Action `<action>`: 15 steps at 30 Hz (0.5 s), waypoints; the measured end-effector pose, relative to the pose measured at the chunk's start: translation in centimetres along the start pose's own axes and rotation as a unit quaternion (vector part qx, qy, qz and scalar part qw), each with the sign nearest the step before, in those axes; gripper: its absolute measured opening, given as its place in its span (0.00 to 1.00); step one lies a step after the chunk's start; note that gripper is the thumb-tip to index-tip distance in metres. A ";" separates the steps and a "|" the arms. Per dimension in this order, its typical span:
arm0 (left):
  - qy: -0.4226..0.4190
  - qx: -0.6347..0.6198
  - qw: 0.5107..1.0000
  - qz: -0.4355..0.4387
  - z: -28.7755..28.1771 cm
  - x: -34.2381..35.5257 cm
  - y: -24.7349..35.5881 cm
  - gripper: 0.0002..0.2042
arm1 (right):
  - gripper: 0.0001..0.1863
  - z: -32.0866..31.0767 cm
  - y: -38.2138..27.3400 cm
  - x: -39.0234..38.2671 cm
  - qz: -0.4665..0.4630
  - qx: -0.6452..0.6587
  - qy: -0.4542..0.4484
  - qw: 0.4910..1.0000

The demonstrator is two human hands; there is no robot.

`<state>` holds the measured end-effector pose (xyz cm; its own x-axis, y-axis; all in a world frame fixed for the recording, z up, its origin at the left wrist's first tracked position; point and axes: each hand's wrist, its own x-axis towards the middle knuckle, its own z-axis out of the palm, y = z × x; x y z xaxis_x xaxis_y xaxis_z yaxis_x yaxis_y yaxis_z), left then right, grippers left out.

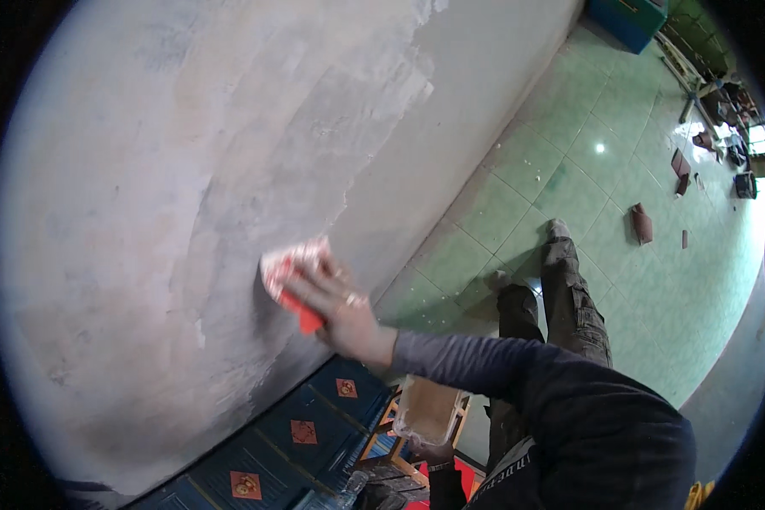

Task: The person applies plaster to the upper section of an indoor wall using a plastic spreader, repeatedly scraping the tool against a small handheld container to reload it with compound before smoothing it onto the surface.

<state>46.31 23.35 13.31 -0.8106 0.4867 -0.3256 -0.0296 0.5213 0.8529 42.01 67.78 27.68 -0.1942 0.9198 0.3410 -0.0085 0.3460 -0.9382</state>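
My right hand (354, 321) grips a red putty scraper (308, 318), its fingers laid across the broad, white-smeared blade. The blade lies against the wall (255, 170), which has uneven grey and whitish patches of plaster. Lower down, close to my body, my left hand (433, 453) holds a pale rectangular tub (400, 410) from its near end. Smears coat the tub's inside; how much it contains, I cannot tell. Most of the left hand's fingers are hidden under the tub.
Dark blue panels with red square decorations (303, 432) stand along the wall below, beside a wooden frame (378, 442). My feet are on the pale green tiled floor (603, 170). Brown scraps (642, 224) and a black bucket (745, 185) lie farther off. A blue-green box (627, 21) stands at the far wall end.
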 end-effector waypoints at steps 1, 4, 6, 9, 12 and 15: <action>0.001 -0.052 0.999 -0.014 0.5 0.5 0.5 0.30 | 0.46 0.8 -0.5 -1.5 -0.005 -0.005 -0.067 0.998; -0.008 -0.231 0.971 -0.064 1.4 0.7 1.9 0.29 | 0.44 -0.4 0.9 -2.6 -0.008 0.040 -0.132 0.990; -0.019 -0.342 0.935 -0.094 1.7 1.3 2.8 0.28 | 0.42 -4.0 2.5 0.2 -0.015 0.035 -0.044 0.998; -0.057 -0.611 0.771 -0.173 0.9 1.7 3.2 0.27 | 0.36 -9.4 2.2 8.4 0.049 0.023 0.188 0.981; 0.014 -0.199 0.980 -0.019 3.2 1.1 2.6 0.28 | 0.38 -8.4 3.7 11.5 -0.031 -0.085 0.267 0.959; 0.030 -0.189 0.982 0.010 2.6 1.1 1.9 0.25 | 0.41 -4.4 0.7 5.8 -0.026 -0.052 0.078 0.995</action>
<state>46.94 26.69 13.48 -0.8461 0.4462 -0.2915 -0.2178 0.2097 0.9532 45.17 74.13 29.28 -0.0418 0.9146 0.4022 0.0882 0.4043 -0.9104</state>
